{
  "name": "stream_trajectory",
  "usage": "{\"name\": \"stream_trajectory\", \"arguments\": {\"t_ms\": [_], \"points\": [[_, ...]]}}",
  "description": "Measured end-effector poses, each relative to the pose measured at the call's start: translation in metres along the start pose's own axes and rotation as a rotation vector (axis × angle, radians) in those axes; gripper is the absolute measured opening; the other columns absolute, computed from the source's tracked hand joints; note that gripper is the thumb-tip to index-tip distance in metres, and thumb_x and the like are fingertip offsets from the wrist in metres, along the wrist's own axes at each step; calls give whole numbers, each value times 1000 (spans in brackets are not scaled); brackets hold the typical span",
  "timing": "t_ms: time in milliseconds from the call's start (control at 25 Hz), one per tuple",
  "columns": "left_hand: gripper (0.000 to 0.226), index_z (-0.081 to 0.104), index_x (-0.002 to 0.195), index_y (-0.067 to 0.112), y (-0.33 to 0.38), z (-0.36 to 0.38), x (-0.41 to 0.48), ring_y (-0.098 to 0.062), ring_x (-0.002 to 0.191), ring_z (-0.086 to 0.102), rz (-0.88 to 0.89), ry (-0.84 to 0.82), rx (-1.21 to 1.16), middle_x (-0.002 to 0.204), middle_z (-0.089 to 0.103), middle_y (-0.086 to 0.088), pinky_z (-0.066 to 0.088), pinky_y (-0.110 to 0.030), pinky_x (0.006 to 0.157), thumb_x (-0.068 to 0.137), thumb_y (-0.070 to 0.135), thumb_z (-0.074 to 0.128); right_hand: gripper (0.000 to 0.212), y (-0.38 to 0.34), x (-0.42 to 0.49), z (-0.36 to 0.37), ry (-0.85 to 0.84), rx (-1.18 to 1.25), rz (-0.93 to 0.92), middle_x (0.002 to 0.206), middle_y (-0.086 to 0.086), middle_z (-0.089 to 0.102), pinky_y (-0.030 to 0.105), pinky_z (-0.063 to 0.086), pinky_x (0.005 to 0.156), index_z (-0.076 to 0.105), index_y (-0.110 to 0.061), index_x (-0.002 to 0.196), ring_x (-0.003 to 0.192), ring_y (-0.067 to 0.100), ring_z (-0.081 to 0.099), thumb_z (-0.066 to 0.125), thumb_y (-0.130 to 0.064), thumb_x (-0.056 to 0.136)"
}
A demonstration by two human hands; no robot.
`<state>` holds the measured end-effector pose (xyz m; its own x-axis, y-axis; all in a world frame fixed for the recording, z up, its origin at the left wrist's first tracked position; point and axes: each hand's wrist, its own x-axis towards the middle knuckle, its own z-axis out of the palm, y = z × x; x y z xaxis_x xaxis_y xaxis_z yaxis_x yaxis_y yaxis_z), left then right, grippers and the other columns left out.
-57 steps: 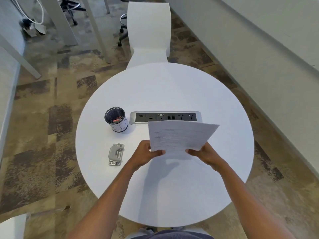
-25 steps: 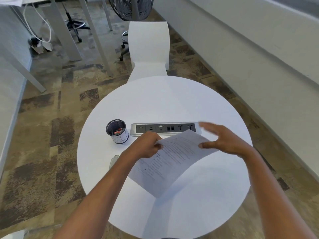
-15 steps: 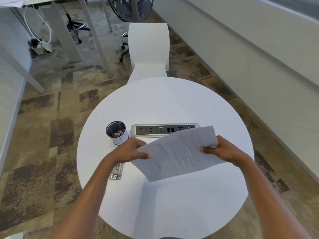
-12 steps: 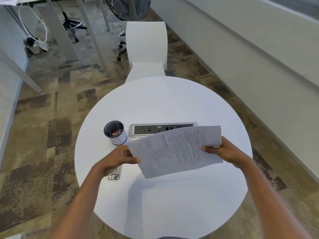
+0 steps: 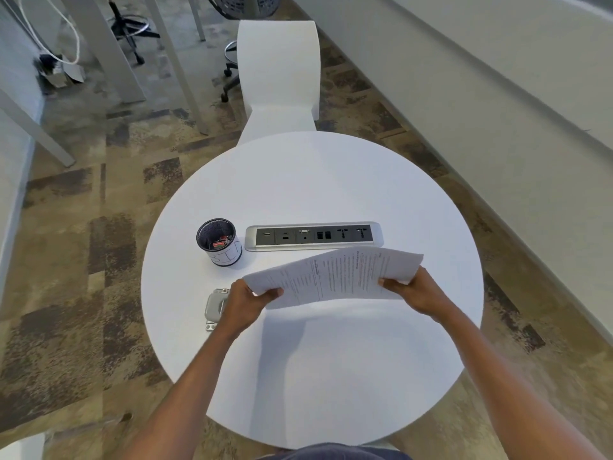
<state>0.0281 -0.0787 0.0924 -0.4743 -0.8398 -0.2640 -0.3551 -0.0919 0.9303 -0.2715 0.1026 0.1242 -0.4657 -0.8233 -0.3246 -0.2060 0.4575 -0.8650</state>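
Clock: read on the round white table (image 5: 315,180), with 6 o'clock at the person's edge and 12 o'clock at the far edge.
Printed paper (image 5: 338,273): held in the air just over the table's middle, a little toward 1 o'clock. The printed side faces up, its lines of text run sideways to the person, and the sheet bows slightly. Its shadow falls on the tabletop toward 6 o'clock.
Left hand (image 5: 247,303): at the paper's 9 o'clock end, it pinches the corner. The thumb lies on top and the fingers curl underneath, mostly hidden.
Right hand (image 5: 416,290): at the paper's 3 o'clock end, it grips the edge. The thumb presses the top face and the fingers are tucked below.
Socket strip (image 5: 313,237): set in the table toward 12 o'clock from the middle, just beyond the paper's far edge.
Mesh cup (image 5: 219,242): upright at 10 o'clock, just beside the strip's left end, with small red items inside.
Grey metal piece (image 5: 215,307): flat at 9 o'clock, partly behind the left hand. What it is cannot be told.
White chair (image 5: 278,71): past the table's 12 o'clock edge, its seat reaching the rim.
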Motion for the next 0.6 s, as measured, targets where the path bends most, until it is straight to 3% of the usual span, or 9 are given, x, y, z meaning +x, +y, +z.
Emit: {"name": "stream_trajectory", "arguments": {"t_ms": [80, 240, 360, 480, 600], "points": [[23, 73, 91, 27, 0, -2, 2, -5, 79, 69, 14, 7, 28, 92, 77, 2, 52, -13, 66, 73, 16, 82, 31, 6, -2, 4, 9, 24, 5, 110, -1, 70, 31, 53, 85, 62, -26, 115, 100, 12, 66, 72, -13, 88], [30, 72, 104, 18, -10, -2, -4, -7, 89, 69, -6, -97, 142, 99, 75, 2, 55, -19, 74, 75, 15, 80, 32, 27, -7, 16, -84, -53, 51, 115, 9, 70, 42, 53, 94, 63, -21, 113, 108, 25, 65, 71, -4, 87], [25, 73, 103, 14, -12, 0, -7, -12, 90, 69, 7, -65, 166, 98, 75, -1, 54, -28, 79, 78, 14, 78, 28, 32, -8, 20, -30, -37, 60, 115, 9, 71, 38, 51, 93, 65, -19, 114, 109, 25, 65, 69, -6, 89], [21, 73, 90, 31, -8, -1, -4, 4, 78, 68, 22, -13, 143, 85, 75, 15, 51, -14, 68, 77, 16, 78, 25, 27, -3, 16, 17, -1, 59, 112, 8, 72, 38, 53, 93, 68, -15, 114, 107, 24, 66, 68, -9, 90], [26, 71, 79, 46, -4, -4, -2, 7, 77, 68, 21, -2, 148, 80, 73, 28, 50, -7, 63, 76, 22, 80, 28, 24, -1, 12, 23, 53, 36, 109, -3, 72, 25, 52, 84, 66, -30, 110, 104, 14, 66, 68, -9, 91]]}}
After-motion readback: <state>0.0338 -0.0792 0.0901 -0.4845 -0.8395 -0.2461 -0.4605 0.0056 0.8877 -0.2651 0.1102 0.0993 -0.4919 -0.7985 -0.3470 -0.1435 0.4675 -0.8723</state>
